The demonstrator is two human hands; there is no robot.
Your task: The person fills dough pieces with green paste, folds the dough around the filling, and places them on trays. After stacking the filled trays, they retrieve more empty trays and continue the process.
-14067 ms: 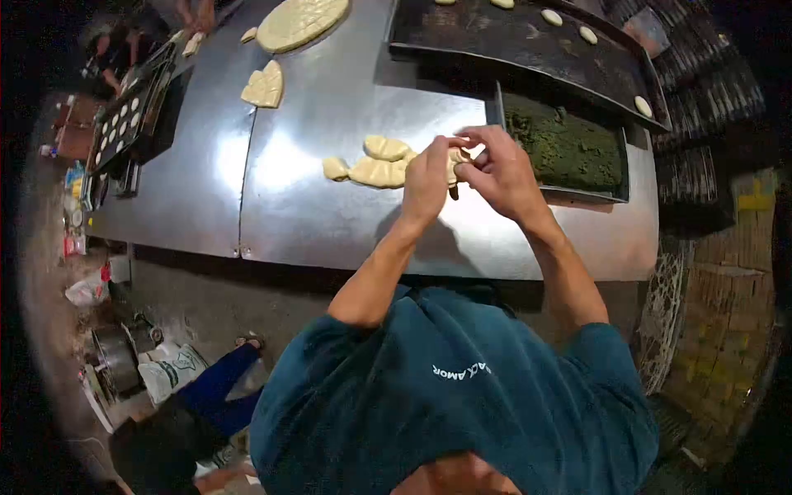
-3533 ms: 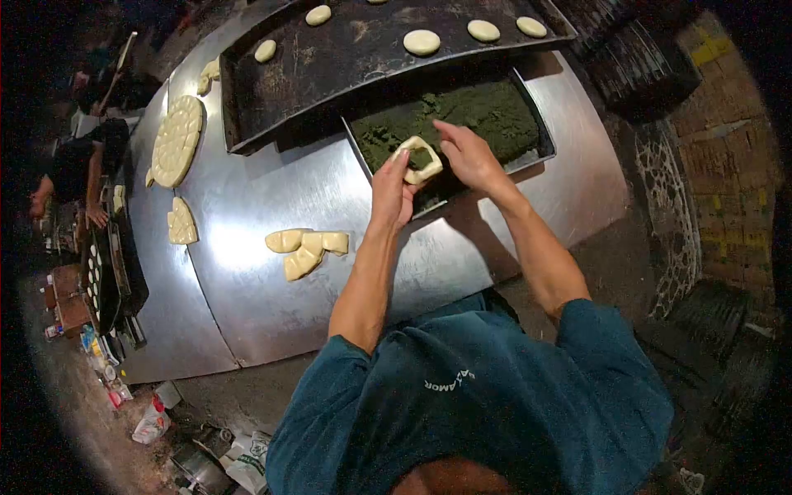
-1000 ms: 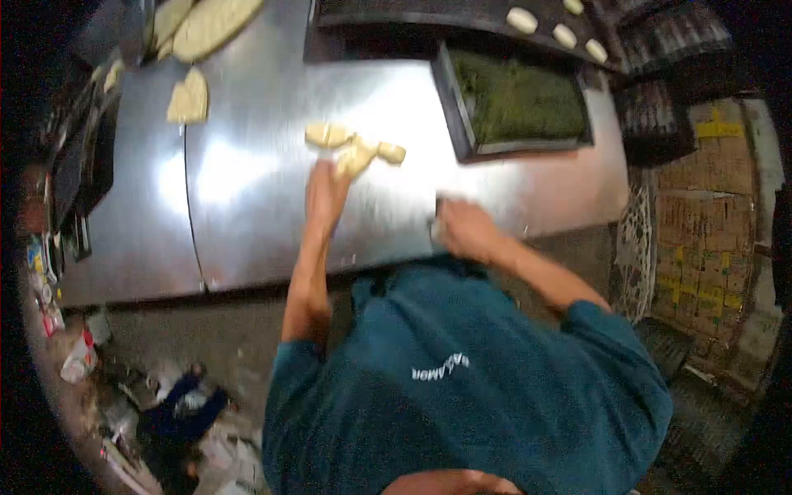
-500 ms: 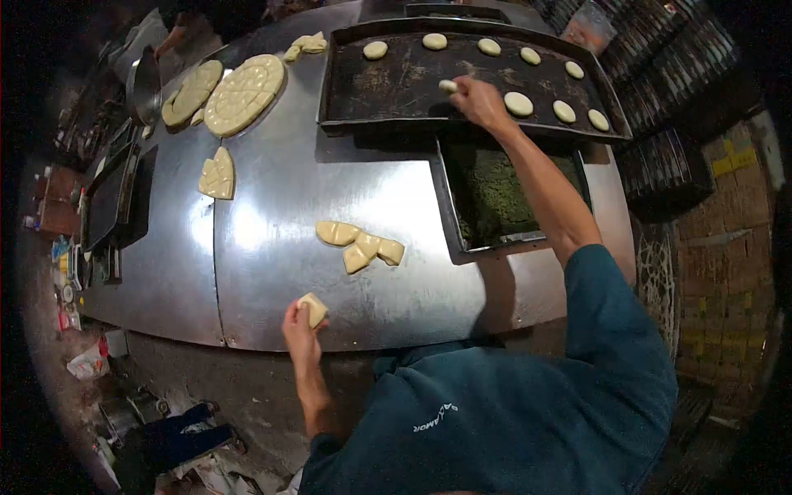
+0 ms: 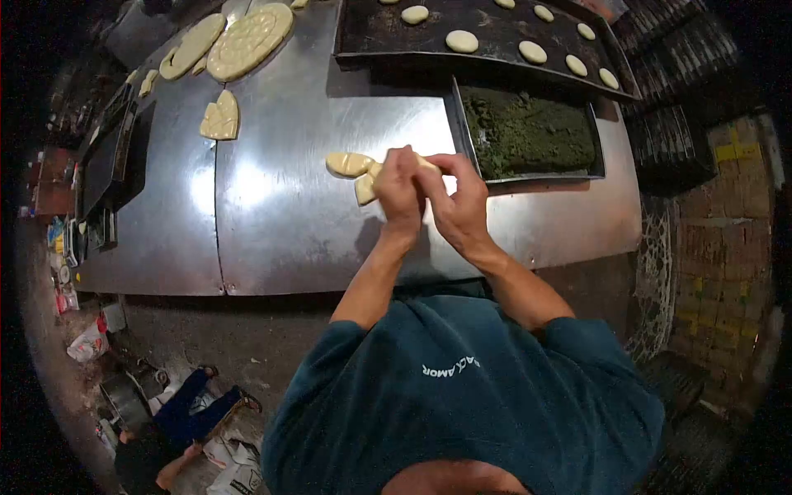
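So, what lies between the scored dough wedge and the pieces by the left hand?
Only bare metal tabletop separates wedge and pieces in the head view.

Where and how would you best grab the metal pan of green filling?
I'd grip the metal pan by its left and right walls, one hand coming from each side: they stand up around the green filling, while the black baking tray crowds the far side.

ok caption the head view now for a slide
Left hand and right hand hold pale dough beside a pan of green mixture.
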